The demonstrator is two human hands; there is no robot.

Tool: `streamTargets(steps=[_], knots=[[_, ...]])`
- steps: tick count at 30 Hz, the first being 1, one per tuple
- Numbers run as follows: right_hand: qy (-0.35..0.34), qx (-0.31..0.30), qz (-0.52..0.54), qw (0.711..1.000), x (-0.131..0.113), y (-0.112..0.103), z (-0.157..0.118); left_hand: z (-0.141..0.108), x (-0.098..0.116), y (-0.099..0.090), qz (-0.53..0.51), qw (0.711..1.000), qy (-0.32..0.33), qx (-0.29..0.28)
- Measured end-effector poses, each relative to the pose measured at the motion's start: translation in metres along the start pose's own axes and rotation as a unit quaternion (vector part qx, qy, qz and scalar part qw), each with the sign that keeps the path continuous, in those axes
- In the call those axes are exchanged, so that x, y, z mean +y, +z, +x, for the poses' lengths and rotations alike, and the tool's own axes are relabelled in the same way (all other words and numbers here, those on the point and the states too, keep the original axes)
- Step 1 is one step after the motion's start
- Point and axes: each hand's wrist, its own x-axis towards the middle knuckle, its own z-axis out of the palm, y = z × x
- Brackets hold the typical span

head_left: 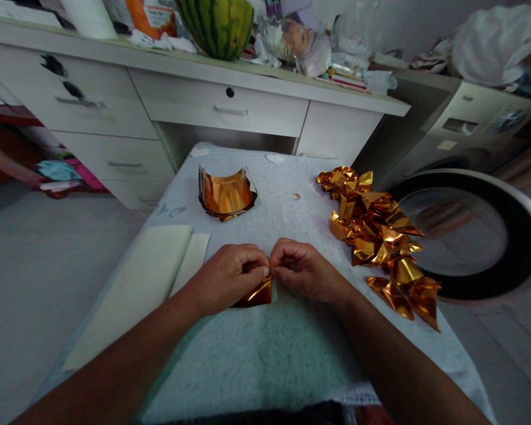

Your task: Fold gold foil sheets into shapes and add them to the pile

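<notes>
My left hand (236, 274) is closed in a pinch on a sheet of shiny gold foil paper (261, 293), just above the cloth. Part of the sheet is hidden under that hand. My right hand (303, 268) meets it at the sheet's upper corner, thumb and forefinger pressed together; the bit between them is too small to make out. Beyond the hands stands a curved stack of gold foil sheets (228, 192). To the right lies a heap of folded gold foil pieces (371, 221).
A pale cloth (265, 366) covers the table. Cream paper sheets (137, 289) lie on its left side. Behind stands a white drawer cabinet (221, 103) with a cut watermelon (219, 26) on top. At right, a washing machine's round door (464, 233) hangs open beside the table.
</notes>
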Motion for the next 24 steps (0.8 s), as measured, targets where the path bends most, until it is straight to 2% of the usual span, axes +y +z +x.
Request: streamTargets(steps=[6, 12, 24], knots=[[-0.06, 0.029, -0.058, 0.996, -0.0023, 0.0009, 0.0004, 0.0015, -0.0036, 0.0002, -0.049, 0.999, -0.007, 0.001], [-0.086, 0.043, -0.087, 0.992, -0.0039, 0.0019, 0.001, 0.0021, -0.0022, 0.0003, -0.107, 0.994, -0.025, -0.009], [-0.091, 0.052, -0.102, 0.989, -0.006, 0.0039, 0.0006, 0.0016, -0.0021, 0.0019, -0.186, 0.981, -0.051, -0.027]])
